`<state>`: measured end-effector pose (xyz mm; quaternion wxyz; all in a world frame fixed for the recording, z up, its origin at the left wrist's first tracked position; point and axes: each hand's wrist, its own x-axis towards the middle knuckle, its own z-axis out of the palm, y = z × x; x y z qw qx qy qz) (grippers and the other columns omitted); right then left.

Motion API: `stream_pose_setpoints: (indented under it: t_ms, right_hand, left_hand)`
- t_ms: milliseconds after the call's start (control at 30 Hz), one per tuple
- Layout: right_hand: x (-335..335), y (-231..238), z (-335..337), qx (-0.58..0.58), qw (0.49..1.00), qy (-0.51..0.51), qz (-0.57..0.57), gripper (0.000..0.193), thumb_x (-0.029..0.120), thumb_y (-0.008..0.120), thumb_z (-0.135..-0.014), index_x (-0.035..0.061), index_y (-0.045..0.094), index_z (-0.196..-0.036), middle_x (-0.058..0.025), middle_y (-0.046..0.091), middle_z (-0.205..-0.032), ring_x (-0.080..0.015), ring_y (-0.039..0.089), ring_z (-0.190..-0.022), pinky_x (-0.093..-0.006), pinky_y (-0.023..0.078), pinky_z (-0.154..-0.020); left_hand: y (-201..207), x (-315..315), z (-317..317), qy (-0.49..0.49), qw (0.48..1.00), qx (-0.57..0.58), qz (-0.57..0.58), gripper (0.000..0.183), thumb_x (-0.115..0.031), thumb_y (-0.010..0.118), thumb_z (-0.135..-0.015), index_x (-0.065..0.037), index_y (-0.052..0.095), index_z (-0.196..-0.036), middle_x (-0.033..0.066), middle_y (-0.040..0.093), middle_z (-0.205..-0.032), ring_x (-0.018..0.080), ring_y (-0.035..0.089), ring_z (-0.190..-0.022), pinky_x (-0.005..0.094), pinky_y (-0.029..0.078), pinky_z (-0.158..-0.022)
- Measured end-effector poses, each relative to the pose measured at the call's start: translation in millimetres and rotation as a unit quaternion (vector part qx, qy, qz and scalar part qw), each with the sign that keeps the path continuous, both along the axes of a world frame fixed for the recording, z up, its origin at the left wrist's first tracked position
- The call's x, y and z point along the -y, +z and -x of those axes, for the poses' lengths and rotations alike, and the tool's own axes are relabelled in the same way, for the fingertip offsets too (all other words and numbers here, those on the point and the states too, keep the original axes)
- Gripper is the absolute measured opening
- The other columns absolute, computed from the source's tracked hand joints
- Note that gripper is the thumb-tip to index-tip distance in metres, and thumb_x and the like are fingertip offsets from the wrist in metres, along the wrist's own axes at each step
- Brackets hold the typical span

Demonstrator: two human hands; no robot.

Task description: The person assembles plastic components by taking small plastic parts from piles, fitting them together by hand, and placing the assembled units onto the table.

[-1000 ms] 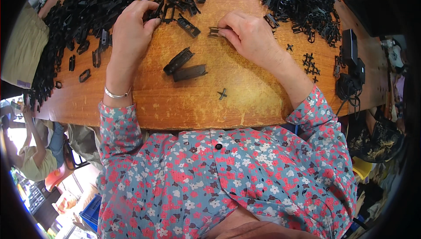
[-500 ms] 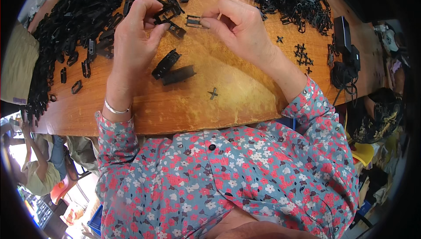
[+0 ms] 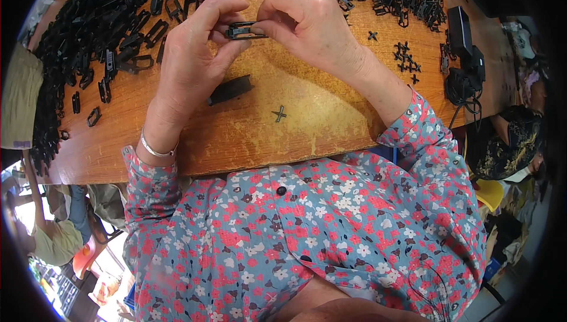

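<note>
Bare right hand (image 3: 312,25) pinches black plastic elongated frame (image 3: 239,31), bare left hand (image 3: 198,47) around its other end; small black plastic cross (image 3: 279,113) near brown wooden tabletop's (image 3: 336,124) front edge.

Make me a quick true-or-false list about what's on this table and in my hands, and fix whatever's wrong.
1. The right-hand grip is empty. False: it pinches one end of a black frame.
2. A small cross lies on the table between that frame and you. True.
3. A bracelet circles the left wrist. True.
4. A black box stands to the left of the cluster of crosses. False: the black box is to the right of the cluster of crosses.
5. Your shirt is plain white. False: the shirt has a floral print on blue-grey.
</note>
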<state>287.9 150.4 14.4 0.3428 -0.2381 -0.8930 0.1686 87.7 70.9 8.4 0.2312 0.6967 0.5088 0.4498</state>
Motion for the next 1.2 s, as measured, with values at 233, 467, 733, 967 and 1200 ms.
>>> stream_pose_setpoints:
  t_ms: [233,467,733,967,1200]
  right_hand:
    - [1.1,-7.5,2.3,0.033,0.995,-0.005,0.089,0.017,0.008,0.078,-0.086,0.001,0.067,-0.097,-0.009,0.07,-0.085,-0.0195,0.068,-0.071,-0.0322,0.052,-0.061]
    - [5.3,-2.5,1.4,0.051,0.99,-0.023,0.13,0.017,0.008,0.073,-0.091,0.0002,0.067,-0.105,-0.0072,0.07,-0.077,-0.0135,0.068,-0.068,-0.0282,0.052,-0.059]
    - [0.9,4.7,0.8,-0.081,0.807,0.05,0.583,0.033,0.028,0.065,-0.102,-0.0037,0.065,-0.108,-0.0103,0.073,-0.086,-0.0166,0.074,-0.077,-0.0271,0.061,-0.068]
    - [-9.8,-2.0,-5.7,-0.126,0.703,0.112,0.691,0.034,0.027,0.063,-0.103,-0.0028,0.065,-0.118,-0.0096,0.073,-0.099,-0.0136,0.071,-0.075,-0.0254,0.059,-0.066]
    - [-18.1,-5.2,-8.7,-0.187,0.687,0.129,0.69,0.032,0.025,0.06,-0.105,-0.0019,0.066,-0.121,-0.0103,0.073,-0.101,-0.0094,0.065,-0.072,-0.0241,0.053,-0.062]
  left_hand:
    - [-4.2,0.6,-3.8,-0.027,0.998,0.05,0.001,0.045,0.002,0.078,-0.082,-0.002,0.063,-0.124,0.0094,0.073,-0.103,0.017,0.072,-0.093,0.0267,0.058,-0.078]
    - [-3.1,1.6,-0.7,-0.015,0.977,0.154,0.144,0.031,-0.005,0.074,-0.092,0.0,0.065,-0.121,0.0031,0.071,-0.097,0.0068,0.065,-0.086,0.0212,0.053,-0.073]
    - [-13.1,-2.4,6.1,-0.018,0.98,0.18,0.078,0.017,-0.005,0.073,-0.092,-0.003,0.072,-0.109,-0.0017,0.069,-0.093,0.0039,0.062,-0.082,0.0193,0.051,-0.073]
    - [-7.1,-9.7,25.9,-0.027,0.982,0.185,0.037,0.02,-0.004,0.069,-0.096,-0.005,0.073,-0.115,-0.001,0.072,-0.101,0.0061,0.065,-0.091,0.0215,0.052,-0.081]
    - [-11.9,-6.9,45.2,0.01,0.972,-0.23,-0.043,0.037,0.003,0.069,-0.087,-0.007,0.069,-0.122,0.0052,0.066,-0.112,0.0206,0.064,-0.104,0.031,0.053,-0.087]
